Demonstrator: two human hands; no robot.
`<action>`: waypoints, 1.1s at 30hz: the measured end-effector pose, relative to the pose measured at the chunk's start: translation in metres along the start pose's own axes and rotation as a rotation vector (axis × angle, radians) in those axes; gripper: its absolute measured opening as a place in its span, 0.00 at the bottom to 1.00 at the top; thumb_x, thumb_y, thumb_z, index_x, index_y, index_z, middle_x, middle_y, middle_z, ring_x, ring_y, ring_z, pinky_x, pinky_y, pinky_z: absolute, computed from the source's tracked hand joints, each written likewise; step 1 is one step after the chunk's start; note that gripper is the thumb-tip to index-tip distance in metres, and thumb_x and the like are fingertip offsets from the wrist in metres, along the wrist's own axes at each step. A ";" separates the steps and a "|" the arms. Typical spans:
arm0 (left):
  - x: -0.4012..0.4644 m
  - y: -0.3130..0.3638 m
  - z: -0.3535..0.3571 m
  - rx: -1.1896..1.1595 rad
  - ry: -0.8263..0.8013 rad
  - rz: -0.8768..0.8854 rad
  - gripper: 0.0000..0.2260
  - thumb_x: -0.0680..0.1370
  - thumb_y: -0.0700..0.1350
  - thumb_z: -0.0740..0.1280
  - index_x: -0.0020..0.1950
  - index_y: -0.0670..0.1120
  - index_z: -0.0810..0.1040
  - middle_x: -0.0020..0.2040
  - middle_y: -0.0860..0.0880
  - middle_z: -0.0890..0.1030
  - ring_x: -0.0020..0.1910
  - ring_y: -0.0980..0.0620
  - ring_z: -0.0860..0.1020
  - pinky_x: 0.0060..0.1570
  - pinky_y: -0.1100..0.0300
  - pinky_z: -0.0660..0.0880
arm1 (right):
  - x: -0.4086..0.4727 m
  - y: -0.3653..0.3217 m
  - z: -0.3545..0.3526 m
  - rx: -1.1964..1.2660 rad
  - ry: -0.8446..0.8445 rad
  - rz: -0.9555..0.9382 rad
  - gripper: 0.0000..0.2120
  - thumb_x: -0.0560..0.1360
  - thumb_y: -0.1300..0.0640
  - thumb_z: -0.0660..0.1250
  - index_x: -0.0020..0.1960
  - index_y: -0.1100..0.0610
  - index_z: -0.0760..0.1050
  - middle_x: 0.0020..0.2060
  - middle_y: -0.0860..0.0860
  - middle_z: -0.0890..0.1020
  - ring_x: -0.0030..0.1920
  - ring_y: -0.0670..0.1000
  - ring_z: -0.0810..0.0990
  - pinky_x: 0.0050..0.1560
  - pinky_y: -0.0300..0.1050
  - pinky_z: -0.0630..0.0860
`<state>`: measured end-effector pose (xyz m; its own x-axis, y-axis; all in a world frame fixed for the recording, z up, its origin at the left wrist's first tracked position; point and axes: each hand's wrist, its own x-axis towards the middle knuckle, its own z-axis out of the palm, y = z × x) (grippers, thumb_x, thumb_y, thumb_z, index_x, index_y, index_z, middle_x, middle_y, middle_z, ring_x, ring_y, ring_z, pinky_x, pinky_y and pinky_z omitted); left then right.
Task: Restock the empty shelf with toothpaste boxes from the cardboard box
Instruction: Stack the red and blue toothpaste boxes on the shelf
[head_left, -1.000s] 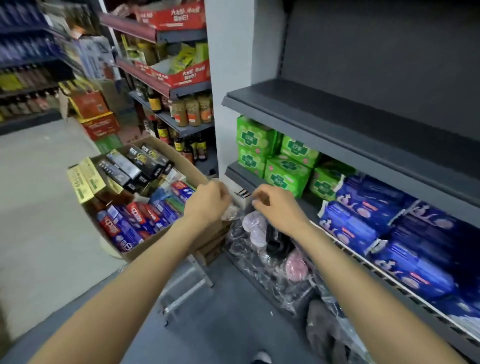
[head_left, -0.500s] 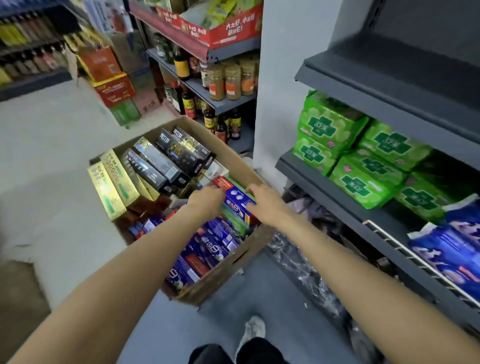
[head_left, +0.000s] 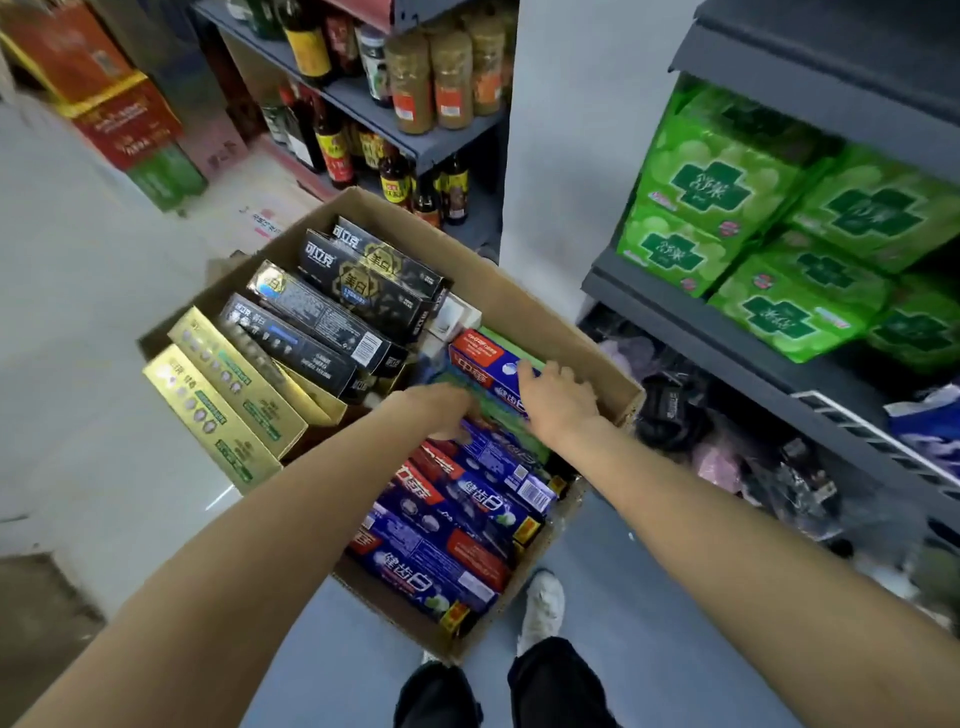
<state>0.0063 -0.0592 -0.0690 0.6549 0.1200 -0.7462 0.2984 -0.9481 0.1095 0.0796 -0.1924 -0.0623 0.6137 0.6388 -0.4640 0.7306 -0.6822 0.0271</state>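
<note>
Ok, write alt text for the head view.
Both hands, left and right, reach into a cardboard box of toothpaste boxes, onto a red-and-blue toothpaste box. Black and gold cartons lie at its far end; green packs fill a shelf on the right.

Blue-red toothpaste boxes (head_left: 457, 519); green packs (head_left: 727, 208)

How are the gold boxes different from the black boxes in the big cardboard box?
The gold boxes are shiny yellow-gold with green print; the black boxes are dark with gold and white print. The gold boxes sit at the far left edge of the cardboard box; the black boxes lie beside them, nearer its middle. Both kinds are long, narrow cartons, and neither hand touches them.
</note>
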 end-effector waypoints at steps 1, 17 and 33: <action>0.001 -0.001 0.003 0.001 -0.005 -0.001 0.24 0.77 0.52 0.66 0.72 0.50 0.66 0.69 0.45 0.72 0.65 0.43 0.73 0.60 0.50 0.72 | 0.001 -0.002 0.001 -0.017 -0.036 0.010 0.38 0.74 0.59 0.69 0.75 0.59 0.49 0.65 0.64 0.66 0.65 0.62 0.67 0.57 0.56 0.73; 0.003 0.007 0.008 0.626 0.205 0.516 0.18 0.80 0.44 0.60 0.66 0.37 0.67 0.53 0.42 0.80 0.49 0.42 0.80 0.39 0.55 0.72 | -0.065 0.005 -0.031 1.462 0.058 0.316 0.19 0.65 0.63 0.63 0.56 0.59 0.70 0.42 0.53 0.79 0.38 0.49 0.77 0.33 0.38 0.71; -0.037 0.016 -0.038 -0.782 0.492 0.370 0.11 0.77 0.50 0.64 0.48 0.42 0.71 0.48 0.42 0.81 0.45 0.45 0.80 0.46 0.55 0.77 | -0.111 0.012 -0.055 1.804 0.416 0.430 0.12 0.75 0.58 0.62 0.59 0.56 0.71 0.41 0.52 0.81 0.31 0.47 0.81 0.29 0.39 0.75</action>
<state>0.0132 -0.0676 -0.0142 0.9614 0.1323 -0.2414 0.2748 -0.5113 0.8143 0.0366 -0.2519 0.0387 0.8676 0.1938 -0.4579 -0.4408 -0.1262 -0.8887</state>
